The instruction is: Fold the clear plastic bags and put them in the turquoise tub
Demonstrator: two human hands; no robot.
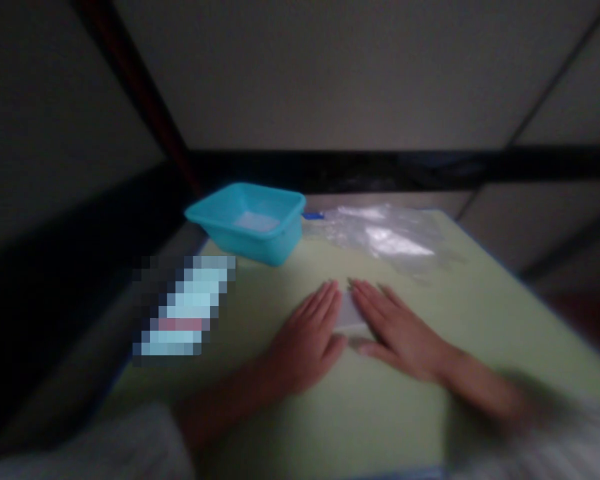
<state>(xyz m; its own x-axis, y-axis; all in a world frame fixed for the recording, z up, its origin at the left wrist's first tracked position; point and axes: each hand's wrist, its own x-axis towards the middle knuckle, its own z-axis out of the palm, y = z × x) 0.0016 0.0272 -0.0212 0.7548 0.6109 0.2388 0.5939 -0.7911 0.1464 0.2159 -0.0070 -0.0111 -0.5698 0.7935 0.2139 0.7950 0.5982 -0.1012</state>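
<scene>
A small pale, flat, paper-like piece [351,312] lies on the light green tabletop [380,420], partly covered by my hands. My left hand [307,340] rests flat over its left side, fingers stretched out and pointing away from me. Over its right side lies my right hand [403,327], also flat, with the thumb apart from the fingers. The fingertips of both hands come close together at the far edge of the piece. What exactly the piece is, I cannot make out in the dim, blurred view.
A turquoise plastic basin [275,247] with something whitish inside stands at the back left. Crumpled clear plastic [395,240] lies at the back right, beside a small blue item [313,216]. A pixelated bright rectangle [190,307] is at the left edge. A wall rises behind the table.
</scene>
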